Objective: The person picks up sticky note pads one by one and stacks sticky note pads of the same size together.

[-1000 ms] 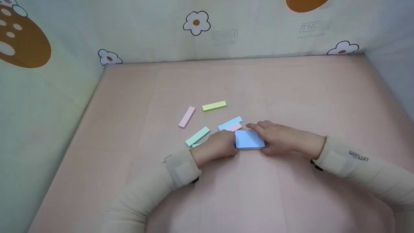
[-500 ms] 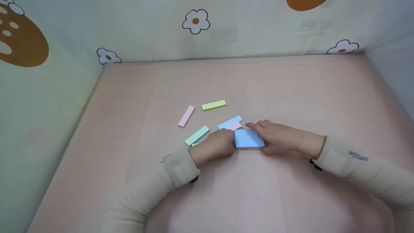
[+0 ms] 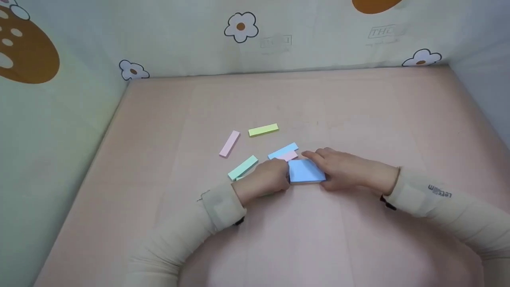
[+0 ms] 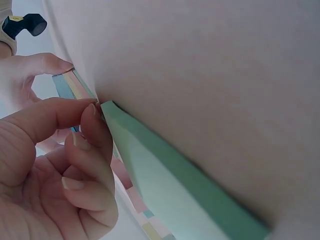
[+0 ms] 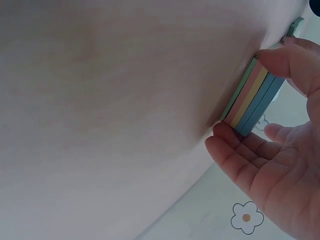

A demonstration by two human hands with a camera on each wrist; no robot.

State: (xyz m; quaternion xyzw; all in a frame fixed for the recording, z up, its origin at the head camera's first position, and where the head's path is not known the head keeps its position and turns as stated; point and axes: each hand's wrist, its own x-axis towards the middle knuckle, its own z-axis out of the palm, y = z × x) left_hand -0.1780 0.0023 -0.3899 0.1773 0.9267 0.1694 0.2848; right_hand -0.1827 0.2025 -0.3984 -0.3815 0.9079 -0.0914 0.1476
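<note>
1. Hands flank a low stack (image 3: 306, 171) of coloured blocks on the pink table (image 3: 382, 239). The right hand (image 3: 344, 169) grips its right side — thumb on the near edge, fingers at the far.
2. The left hand (image 3: 267, 175) sits at the stack's left end, fingers curled, thumb and forefinger tips together; whether they pinch it, I cannot tell.
3. From the right wrist, green, pink, yellow and two blue layers show, green lowest, edges roughly flush.
4. To steady it well, I would press lightly and evenly, low on both sides; one-sided force could shear the layers.
5. Mind the near green block (image 4: 170, 170) just beside the left hand — a careless wrist might nudge it.
6. Just behind the stack, a blue strip (image 3: 282, 150) adjoins a pink piece (image 3: 288, 156).
7. Farther left lie a mint strip (image 3: 243, 167) and pink strip (image 3: 230, 144); a yellow strip (image 3: 263, 130) lies beyond.
</note>
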